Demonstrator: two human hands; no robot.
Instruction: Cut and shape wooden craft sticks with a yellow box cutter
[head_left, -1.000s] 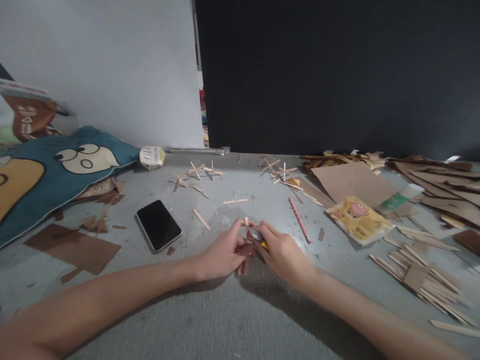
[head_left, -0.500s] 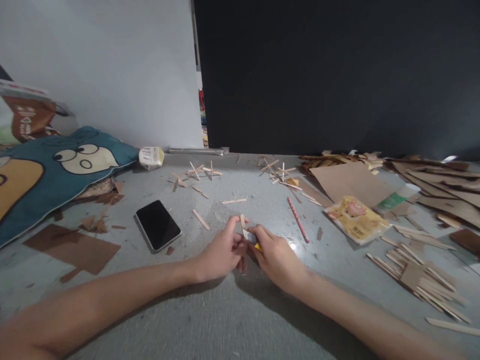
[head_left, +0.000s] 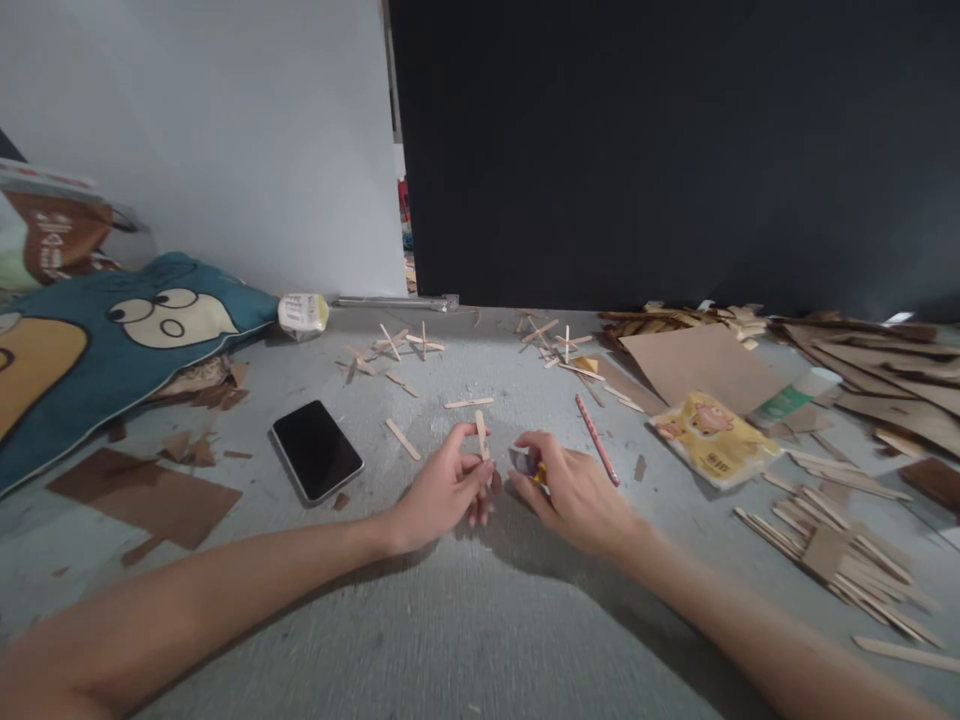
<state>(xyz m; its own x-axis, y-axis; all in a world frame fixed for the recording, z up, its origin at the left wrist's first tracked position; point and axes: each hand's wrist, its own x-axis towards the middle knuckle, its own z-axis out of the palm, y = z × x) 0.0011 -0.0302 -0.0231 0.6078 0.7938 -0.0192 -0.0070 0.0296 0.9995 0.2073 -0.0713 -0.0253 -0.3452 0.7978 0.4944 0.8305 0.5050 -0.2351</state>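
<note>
My left hand [head_left: 444, 492] pinches a wooden craft stick [head_left: 481, 430] between thumb and fingers, its upper end pointing away from me. Just to the right, my right hand [head_left: 574, 492] is closed around a small utility knife [head_left: 540, 472] with a yellow body; most of it is hidden by the fingers. A gap separates the knife from the stick. Beyond the hands, one loose craft stick [head_left: 469, 403] lies crosswise and another craft stick [head_left: 403, 439] lies slanted at the left. A red patterned pencil [head_left: 596, 440] rests to the right of my right hand.
A black phone [head_left: 316, 450] and brown cardboard [head_left: 146, 497] lie left, near a blue cushion [head_left: 150, 340]. Joined sticks [head_left: 390, 342] stand at the back. Rightward are a yellow packet [head_left: 712, 437], a glue tube [head_left: 796, 396] and a bundle of sticks [head_left: 825, 552].
My right hand has drawn back to the right with the utility knife, away from the stick. The craft stick in my left hand now stands more in view.
</note>
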